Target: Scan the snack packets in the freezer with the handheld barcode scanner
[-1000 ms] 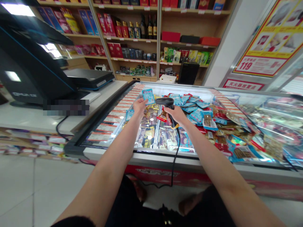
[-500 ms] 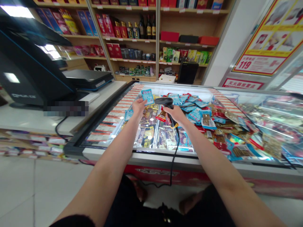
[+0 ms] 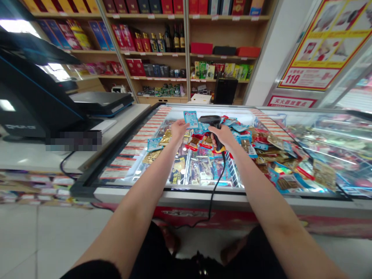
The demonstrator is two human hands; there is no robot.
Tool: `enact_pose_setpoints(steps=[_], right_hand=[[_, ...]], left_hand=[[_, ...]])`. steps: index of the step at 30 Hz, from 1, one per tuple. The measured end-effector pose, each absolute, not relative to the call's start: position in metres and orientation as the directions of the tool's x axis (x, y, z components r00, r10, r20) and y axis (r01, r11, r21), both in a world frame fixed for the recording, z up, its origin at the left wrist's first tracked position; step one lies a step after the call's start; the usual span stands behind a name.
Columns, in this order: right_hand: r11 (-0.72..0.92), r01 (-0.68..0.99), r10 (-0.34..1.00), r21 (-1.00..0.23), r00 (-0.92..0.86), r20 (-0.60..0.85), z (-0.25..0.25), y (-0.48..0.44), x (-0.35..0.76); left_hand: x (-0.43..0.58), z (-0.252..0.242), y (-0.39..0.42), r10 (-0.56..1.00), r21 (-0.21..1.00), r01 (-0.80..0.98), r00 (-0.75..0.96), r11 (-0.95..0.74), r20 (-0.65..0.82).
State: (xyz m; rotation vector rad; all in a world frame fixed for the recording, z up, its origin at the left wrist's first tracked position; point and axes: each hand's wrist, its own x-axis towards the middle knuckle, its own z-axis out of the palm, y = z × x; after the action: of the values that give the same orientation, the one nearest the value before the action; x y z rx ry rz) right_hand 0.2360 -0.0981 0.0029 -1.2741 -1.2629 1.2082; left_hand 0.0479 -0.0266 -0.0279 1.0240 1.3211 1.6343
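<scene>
Pinched in my left hand (image 3: 179, 130) is a small blue snack packet (image 3: 191, 119), raised above the glass top of the chest freezer. My right hand (image 3: 222, 135) wraps around the grip of a black barcode scanner (image 3: 210, 119), whose head sits just right of the packet. From the scanner's handle a black cable (image 3: 218, 180) hangs down over the freezer's front edge. Beneath and beyond my hands lie several blue, red and gold snack packets on the glass. A single blue packet (image 3: 155, 144) lies left of my left forearm.
A chest freezer (image 3: 122, 193) with a white and dark rim stretches across in front. On the left counter (image 3: 136, 112) stand a black register with a scale (image 3: 101, 101). More snack packets (image 3: 286, 180) are piled at right. Stocked shelves (image 3: 157, 54) stand behind.
The blue packet and the scanner have both shifted a little to the right in view, now closer together. The camera view has turned slightly, and both hands keep their hold.
</scene>
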Motion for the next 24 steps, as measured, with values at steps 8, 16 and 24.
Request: enact_pose_setpoints(steps=[8,16,24], right_hand=[[0.075,0.05,0.971,-0.996,0.226,0.084,0.01,-0.094,0.292],[0.03,0.092,0.965,-0.995,0.258,0.053,0.006,-0.094,0.292],[0.018,0.094,0.985,-0.995,0.17,0.034,0.001,-0.091,0.28]], left_hand=[[0.116,-0.019,-0.01,0.964,0.989,0.014,-0.22,-0.15,0.149],[0.121,-0.034,-0.02,0.931,0.776,0.587,-0.097,-0.231,0.352],[0.071,-0.036,-0.029,0.926,0.526,0.837,-0.063,-0.154,0.372]])
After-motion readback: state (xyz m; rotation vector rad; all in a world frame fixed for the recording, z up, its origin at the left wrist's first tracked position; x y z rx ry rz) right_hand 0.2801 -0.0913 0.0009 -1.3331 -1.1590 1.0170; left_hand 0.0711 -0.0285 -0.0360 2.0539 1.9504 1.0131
